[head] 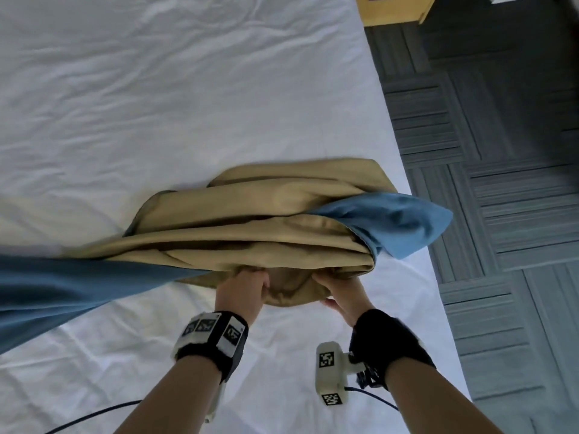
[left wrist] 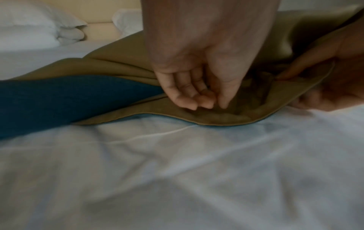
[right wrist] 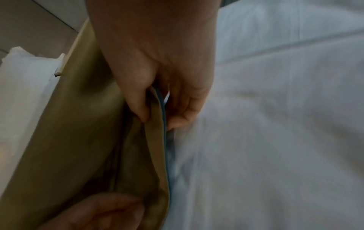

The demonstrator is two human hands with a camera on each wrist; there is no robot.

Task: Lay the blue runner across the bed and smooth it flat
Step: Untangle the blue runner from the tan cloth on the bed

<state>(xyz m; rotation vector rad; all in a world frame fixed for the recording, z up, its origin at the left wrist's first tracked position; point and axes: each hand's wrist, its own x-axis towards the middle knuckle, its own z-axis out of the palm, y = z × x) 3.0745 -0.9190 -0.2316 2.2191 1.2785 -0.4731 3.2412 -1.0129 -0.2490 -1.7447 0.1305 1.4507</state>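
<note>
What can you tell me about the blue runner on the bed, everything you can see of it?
The runner is two-sided cloth, blue on one face and tan on the other, with a stitched edge. It lies bunched in loose folds on the white sheet near the bed's right edge, mostly tan side up. One blue end pokes past that edge; a blue stretch trails left. The right hand pinches its near hem; the left hand rests curled on it.

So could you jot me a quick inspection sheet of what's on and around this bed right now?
Surface: bed, white sheet, wrinkled.
Job's things: runner, bunched, tan side mostly up, blue ends trailing left and right.
Clutter: nothing seen.
Grip: left hand fingers curled on the tan fabric; right hand pinches the runner's edge.
Cables: dark cable over the sheet from the wrist units.
Surroundings: grey carpet tiles, wooden furniture, pillows.
</note>
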